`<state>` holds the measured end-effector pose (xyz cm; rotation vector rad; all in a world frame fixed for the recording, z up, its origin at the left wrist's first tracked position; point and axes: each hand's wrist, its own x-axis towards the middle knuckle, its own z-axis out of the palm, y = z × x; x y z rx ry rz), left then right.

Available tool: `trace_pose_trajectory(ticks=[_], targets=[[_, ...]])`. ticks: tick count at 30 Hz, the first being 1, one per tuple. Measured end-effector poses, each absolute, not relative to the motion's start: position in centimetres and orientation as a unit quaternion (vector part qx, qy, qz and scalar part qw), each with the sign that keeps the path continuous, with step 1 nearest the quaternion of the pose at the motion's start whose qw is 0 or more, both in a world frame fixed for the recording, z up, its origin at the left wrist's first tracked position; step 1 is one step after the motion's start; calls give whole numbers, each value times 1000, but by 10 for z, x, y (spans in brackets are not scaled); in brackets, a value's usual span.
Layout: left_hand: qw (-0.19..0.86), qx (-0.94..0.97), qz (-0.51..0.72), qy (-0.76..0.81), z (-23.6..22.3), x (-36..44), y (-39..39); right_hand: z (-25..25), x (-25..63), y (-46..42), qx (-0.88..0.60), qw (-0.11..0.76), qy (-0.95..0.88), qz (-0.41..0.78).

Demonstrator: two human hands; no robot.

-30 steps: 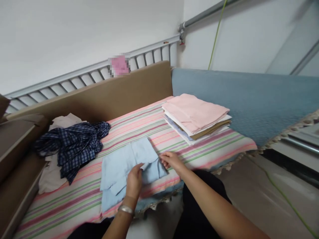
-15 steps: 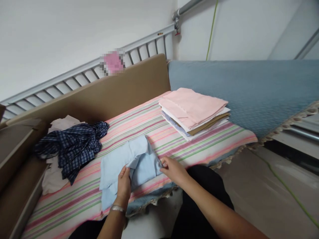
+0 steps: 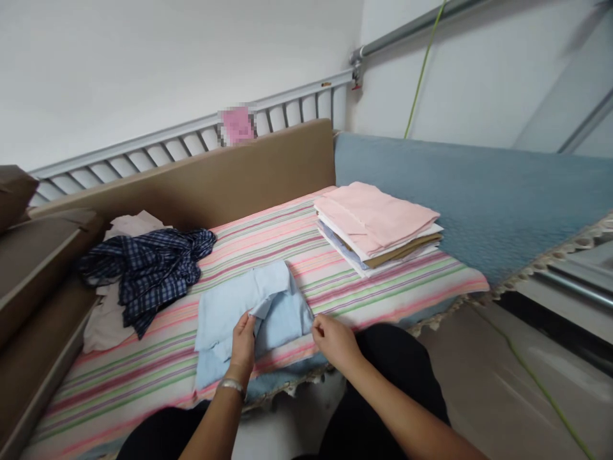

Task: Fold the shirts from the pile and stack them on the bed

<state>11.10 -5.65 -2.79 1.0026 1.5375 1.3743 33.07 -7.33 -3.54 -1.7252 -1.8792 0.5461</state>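
Observation:
A light blue shirt (image 3: 230,287), partly folded, lies flat on the striped seat cover near its front edge. My left hand (image 3: 243,342) pinches a raised flap of the shirt near the middle, with a silver bracelet on that wrist. At the shirt's right edge, my right hand (image 3: 334,338) is closed, fingers pinched on its lower right corner. The small bit of cloth in those fingers is mostly hidden by the hand.
On the right is a stack of folded clothes with a pink garment (image 3: 376,214) on top. A crumpled dark plaid shirt (image 3: 153,275) lies on pale cloth (image 3: 110,319) at left. A brown backrest (image 3: 249,169) and blue backrest (image 3: 454,191) border the striped cover (image 3: 258,230).
The view has shifted a little, so the scene sits slightly right and the backrests lower. Both hands keep their places at the shirt, with the flap still lifted in the left.

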Motion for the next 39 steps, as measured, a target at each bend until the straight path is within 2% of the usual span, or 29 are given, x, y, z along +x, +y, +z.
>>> trace_pose_trajectory(ticks=[3,9,18,24,29,39], targets=[[416,402,549,603,-29,110,-56,-39,329,-74,-649,282,-678,199],[427,404,553,590,-31,110,-57,-43,318,-72,-658,200,-709,156],[434,400,563,579,-34,110,-57,-25,322,-69,-648,137,-737,133],[436,410,558,574,-35,107,-57,-10,333,-66,-629,166,-750,119],[440,415,557,569,-37,105,-56,-22,346,-60,-664,171,-717,126],[425,447,538,575,-43,102,-54,-24,357,-63,-650,270,-683,194]])
